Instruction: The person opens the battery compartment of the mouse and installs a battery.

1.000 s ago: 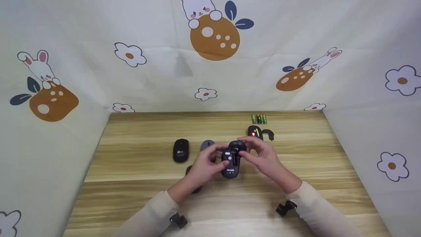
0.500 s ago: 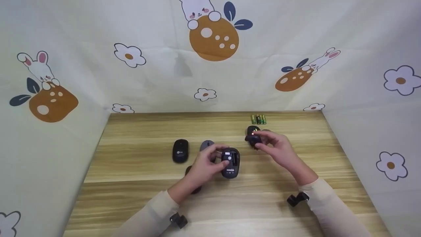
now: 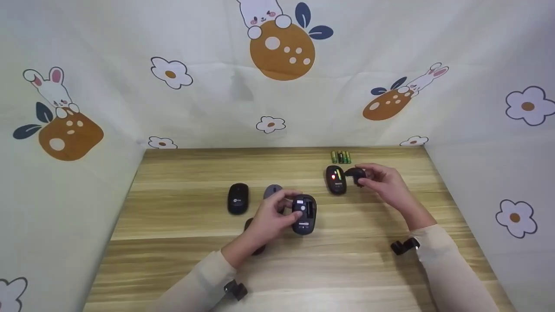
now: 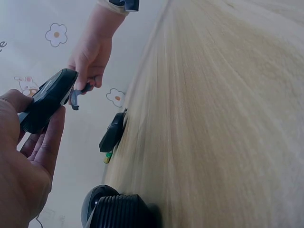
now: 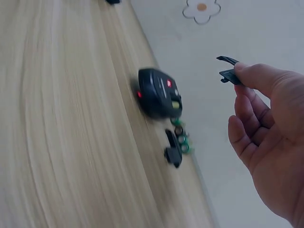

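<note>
My left hand (image 3: 271, 214) holds a dark computer mouse (image 3: 305, 226) with its underside up. Its long battery slot lies uncovered, and no battery shows in it. My right hand (image 3: 386, 182) pinches a curved black battery cover (image 5: 230, 76) between thumb and fingers, raised over the right part of the table. Below it, a second battery cover (image 5: 173, 153) lies on the wood. Beside that rests another mouse (image 3: 337, 186), bottom up, with a red light glowing and a yellow-green battery in its slot.
Several green batteries (image 3: 341, 157) stand in a row near the table's back edge. Left of my hands sits a black mouse (image 3: 238, 198). A grey mouse (image 3: 273, 190) and a dark mouse (image 3: 249, 223) are partly hidden by my left hand and arm. Patterned cloth walls (image 3: 208, 112) enclose the table.
My right hand has lifted the battery cover off the mouse in my left hand and carried it right and back, past the red-lit mouse. My left hand has stayed in place.
</note>
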### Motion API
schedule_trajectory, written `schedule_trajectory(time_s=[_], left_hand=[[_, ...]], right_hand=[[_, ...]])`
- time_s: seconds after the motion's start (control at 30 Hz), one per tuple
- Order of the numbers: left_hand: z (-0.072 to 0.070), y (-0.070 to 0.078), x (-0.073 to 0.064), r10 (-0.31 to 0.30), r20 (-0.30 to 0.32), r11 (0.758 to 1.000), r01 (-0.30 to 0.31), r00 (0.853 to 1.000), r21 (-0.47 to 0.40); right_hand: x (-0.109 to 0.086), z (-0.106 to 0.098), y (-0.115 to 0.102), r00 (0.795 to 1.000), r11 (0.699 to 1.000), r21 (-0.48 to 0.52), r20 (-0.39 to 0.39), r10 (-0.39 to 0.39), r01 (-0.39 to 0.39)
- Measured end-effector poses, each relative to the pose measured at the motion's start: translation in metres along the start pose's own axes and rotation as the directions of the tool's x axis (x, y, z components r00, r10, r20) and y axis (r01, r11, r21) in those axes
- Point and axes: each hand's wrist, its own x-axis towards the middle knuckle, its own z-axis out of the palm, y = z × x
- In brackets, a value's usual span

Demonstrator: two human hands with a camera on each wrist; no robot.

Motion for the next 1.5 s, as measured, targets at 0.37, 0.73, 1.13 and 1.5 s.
schedule_trajectory(time_s=[0.37,0.73,1.13,1.5], left_hand=[[0.0,0.002,-0.001,-0.006,-0.007,1.0,0.006,1.0,0.006],[0.0,0.002,0.0,-0.004,0.001,1.0,0.004,1.0,0.001],[0.0,-0.001,0.002,0.045,0.003,0.999,-0.045,0.999,0.011],[0.001,0.001,0.002,0.038,0.0,0.999,-0.038,0.999,0.008]], right_hand=[[0.011,-0.029,0.036,0.998,0.978,-0.201,-0.045,0.051,-0.059],[0.02,-0.043,0.065,0.993,0.96,-0.256,-0.03,0.11,-0.114],[0.028,-0.044,0.07,0.988,0.919,-0.375,0.044,0.148,-0.121],[0.033,-0.044,0.07,0.978,0.9,-0.409,0.07,0.196,-0.151]])
